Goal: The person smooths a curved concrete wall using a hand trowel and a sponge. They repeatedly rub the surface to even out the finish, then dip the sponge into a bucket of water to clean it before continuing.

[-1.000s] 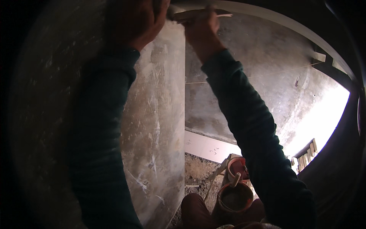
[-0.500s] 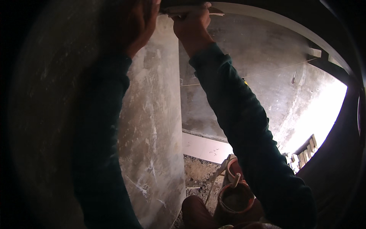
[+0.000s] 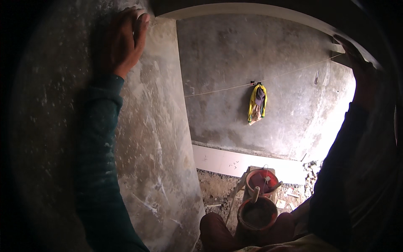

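Observation:
At the upper left my left hand is raised against the grey plastered wall near its top corner. Its fingers are curled, and a small whitish thing I cannot make out shows by the thumb. Far to the right, my right hand reaches up to the underside of the overhead beam. It is in deep shadow; its fingers look stretched along the beam's edge, and I see nothing held in them.
Below me, a bucket with a handle sticking out stands by a reddish bucket on a wooden plank. A string crosses the far wall, where yellow clothing and a cap hang. A pale board lies along its foot; rubble lies right.
My right hand has left the upper middle, where it held a thin flat board, and swung far right. My left hand has shifted left. The hanging clothing and the reddish bucket are now uncovered.

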`<state>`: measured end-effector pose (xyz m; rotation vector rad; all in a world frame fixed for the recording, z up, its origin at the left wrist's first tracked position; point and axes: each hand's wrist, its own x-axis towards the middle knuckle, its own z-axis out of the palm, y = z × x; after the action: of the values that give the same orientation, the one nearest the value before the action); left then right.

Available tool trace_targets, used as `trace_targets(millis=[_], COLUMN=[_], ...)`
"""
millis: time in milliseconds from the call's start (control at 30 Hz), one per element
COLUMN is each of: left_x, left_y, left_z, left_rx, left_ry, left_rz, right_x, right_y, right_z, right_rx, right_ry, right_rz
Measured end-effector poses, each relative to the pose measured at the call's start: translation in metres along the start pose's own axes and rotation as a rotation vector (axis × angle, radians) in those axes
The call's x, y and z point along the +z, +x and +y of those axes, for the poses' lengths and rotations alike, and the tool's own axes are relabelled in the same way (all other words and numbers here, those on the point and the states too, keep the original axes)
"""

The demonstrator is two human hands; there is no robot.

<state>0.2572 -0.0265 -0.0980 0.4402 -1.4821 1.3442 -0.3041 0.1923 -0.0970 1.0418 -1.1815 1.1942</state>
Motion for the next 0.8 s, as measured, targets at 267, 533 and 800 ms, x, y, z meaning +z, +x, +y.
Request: trace_targets(millis=[267,533,800], left_x=[-0.003,-0.010,0.003], left_y=[0.002,0.005,0.004], left_z=[0.001,0.005,-0.004], left_rx=[0.045,-0.328,-0.083], left_ry=[0.025,0.071,-0.178], left_rz=[-0.012,-0.222,0.235], right_x=[0.069,0.106,0.228], right_y=[-0.097,-0.056,-0.001], right_z=[-0.171,-0.315,-0.336], right_rx=[-0.325,-0.669,-0.789], right_ry=[0.155,0.158,-0.101], right_rz=[-0.271,0.025,-0.009])
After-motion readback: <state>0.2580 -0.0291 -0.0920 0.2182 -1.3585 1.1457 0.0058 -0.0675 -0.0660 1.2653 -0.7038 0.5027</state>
